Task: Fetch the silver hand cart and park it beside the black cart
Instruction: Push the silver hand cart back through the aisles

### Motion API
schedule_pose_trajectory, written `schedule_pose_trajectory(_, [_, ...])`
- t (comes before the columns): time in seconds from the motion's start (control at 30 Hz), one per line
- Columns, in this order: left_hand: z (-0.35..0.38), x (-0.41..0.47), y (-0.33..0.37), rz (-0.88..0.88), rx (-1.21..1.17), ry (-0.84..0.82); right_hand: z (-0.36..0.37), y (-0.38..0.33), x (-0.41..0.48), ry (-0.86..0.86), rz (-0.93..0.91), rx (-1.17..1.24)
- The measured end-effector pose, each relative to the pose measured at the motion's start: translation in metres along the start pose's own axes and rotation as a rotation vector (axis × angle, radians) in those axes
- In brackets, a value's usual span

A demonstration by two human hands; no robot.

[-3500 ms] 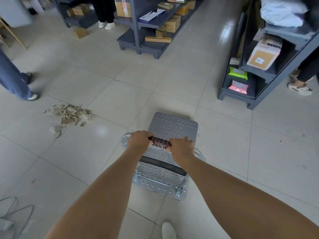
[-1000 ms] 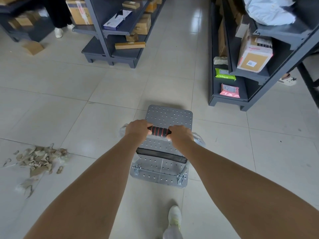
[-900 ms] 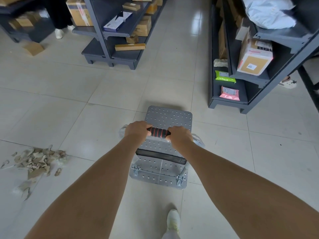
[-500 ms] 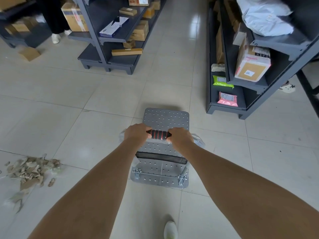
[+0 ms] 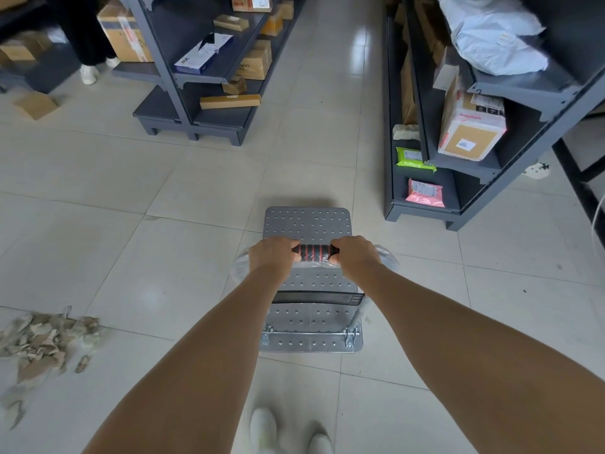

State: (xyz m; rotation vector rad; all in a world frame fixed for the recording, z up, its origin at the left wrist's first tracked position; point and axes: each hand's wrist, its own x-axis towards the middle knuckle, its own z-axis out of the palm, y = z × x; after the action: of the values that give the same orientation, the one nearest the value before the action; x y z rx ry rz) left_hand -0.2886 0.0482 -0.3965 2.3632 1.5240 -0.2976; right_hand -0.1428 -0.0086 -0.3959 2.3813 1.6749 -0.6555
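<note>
Transit step: left hand [image 5: 273, 257] and right hand [image 5: 355, 257] clench the silver hand cart [image 5: 307, 224] handle; next, steer toward 12 o'clock, seeking the unseen black cart.

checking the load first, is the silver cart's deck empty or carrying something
Empty where visible: the silver hand cart shows only bare perforated deck, nothing loaded.

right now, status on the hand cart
Left grip and right grip both wrapped on black-and-red ribbed handle. Silver perforated metal hand cart on tiles, black cart not in sight. Dark grey shelf unit close ahead right.
</note>
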Motion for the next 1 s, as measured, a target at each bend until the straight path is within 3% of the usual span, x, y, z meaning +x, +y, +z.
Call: schedule_pose_trajectory(1.0, [-0.055, 0.131, -0.091, 0.139, 0.108, 0.013, -0.046, -0.089, 0.103, -0.01, 0.078, 0.037])
